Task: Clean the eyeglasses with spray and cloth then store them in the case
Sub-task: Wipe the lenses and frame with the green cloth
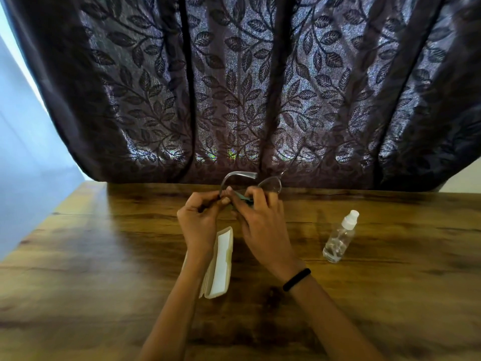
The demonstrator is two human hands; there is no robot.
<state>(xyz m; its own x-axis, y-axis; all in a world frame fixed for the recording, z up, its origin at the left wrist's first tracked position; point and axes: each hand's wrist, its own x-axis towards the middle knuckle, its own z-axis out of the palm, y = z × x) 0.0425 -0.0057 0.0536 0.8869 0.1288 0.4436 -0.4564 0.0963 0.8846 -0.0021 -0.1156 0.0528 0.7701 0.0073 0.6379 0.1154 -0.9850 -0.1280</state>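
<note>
I hold the eyeglasses (270, 184) up above the far middle of the wooden table (104, 256). My left hand (200, 217) pinches the frame at one lens, and a temple arm curves up over my fingers. My right hand (260, 220) presses a small teal cloth (243, 198) against that lens; most of the cloth is hidden by my fingers. The other lens sticks out clear to the right. The open cream case (220, 264) lies on the table under my left wrist. A clear spray bottle (339, 237) with a white cap stands to the right, apart from both hands.
A dark curtain (247, 87) with a leaf pattern hangs right behind the table's far edge. The table's left edge runs diagonally toward a bright wall (23, 152). A black band sits on my right wrist.
</note>
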